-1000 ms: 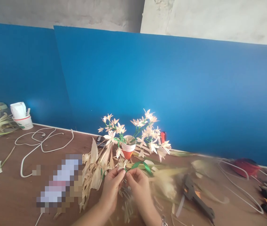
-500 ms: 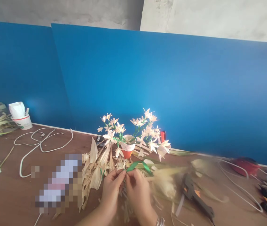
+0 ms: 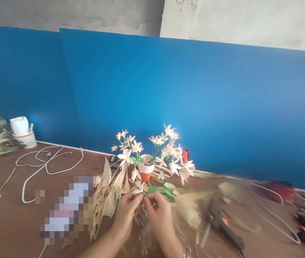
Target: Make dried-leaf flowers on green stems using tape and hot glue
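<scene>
My left hand (image 3: 127, 209) is closed in a pinch at the base of a small pale husk flower (image 3: 138, 187), whose petals show just above the fingertips. Beside it, almost touching, my right hand (image 3: 159, 213) pinches a strip of green ribbon (image 3: 168, 192) that loops out to the right. The stem between the fingers is mostly hidden. Behind both hands stands a white and orange paper cup (image 3: 146, 168), with sprays of finished husk flowers (image 3: 170, 148) on green stems fanning out to either side.
Dry corn husks (image 3: 111, 204) lie heaped left of my hands. To the right are a black glue gun (image 3: 224, 227) and blurred husks (image 3: 190, 213). A white cable (image 3: 46, 163) curls on the brown table (image 3: 4, 229); a blue panel (image 3: 195, 100) rises behind.
The flower at my left fingertips has turned and shows more of its petals. Both hands have shifted slightly, still close together; the cup and flower sprays stay in place.
</scene>
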`<state>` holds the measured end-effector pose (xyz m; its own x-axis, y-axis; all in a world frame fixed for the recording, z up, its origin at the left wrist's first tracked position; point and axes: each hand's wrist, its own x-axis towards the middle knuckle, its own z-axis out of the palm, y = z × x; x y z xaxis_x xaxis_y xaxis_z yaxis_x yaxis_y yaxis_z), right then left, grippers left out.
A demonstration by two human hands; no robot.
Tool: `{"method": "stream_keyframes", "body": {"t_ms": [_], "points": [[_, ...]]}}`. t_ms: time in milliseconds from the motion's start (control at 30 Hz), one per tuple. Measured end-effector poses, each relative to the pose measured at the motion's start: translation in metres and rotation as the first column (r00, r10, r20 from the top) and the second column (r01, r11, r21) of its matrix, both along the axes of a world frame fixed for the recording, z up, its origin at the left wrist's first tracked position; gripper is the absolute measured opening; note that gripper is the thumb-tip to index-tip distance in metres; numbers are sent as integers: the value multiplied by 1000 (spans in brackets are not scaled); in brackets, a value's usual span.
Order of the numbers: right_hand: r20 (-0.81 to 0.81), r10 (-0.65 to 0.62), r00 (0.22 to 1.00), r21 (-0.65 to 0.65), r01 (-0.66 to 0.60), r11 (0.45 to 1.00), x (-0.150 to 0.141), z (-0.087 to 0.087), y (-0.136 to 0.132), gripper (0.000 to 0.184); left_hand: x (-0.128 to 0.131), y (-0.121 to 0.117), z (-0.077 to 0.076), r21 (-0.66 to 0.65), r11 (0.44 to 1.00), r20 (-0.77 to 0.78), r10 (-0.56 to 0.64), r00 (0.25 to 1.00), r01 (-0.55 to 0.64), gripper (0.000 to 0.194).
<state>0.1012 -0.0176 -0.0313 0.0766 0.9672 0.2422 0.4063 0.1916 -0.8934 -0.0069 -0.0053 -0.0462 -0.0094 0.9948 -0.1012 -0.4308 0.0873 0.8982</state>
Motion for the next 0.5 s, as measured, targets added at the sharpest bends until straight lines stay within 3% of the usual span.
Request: {"method": "stream_keyframes", "body": {"t_ms": [367, 500], "points": [[-285, 28, 958, -127, -66, 990, -3, 8, 3, 19, -5, 4, 1, 11, 997, 40, -79, 996, 78, 25], [-250, -9, 968, -100, -17, 995, -3, 5, 3, 18, -4, 3, 5, -10, 996, 9, -83, 996, 83, 26]]}}
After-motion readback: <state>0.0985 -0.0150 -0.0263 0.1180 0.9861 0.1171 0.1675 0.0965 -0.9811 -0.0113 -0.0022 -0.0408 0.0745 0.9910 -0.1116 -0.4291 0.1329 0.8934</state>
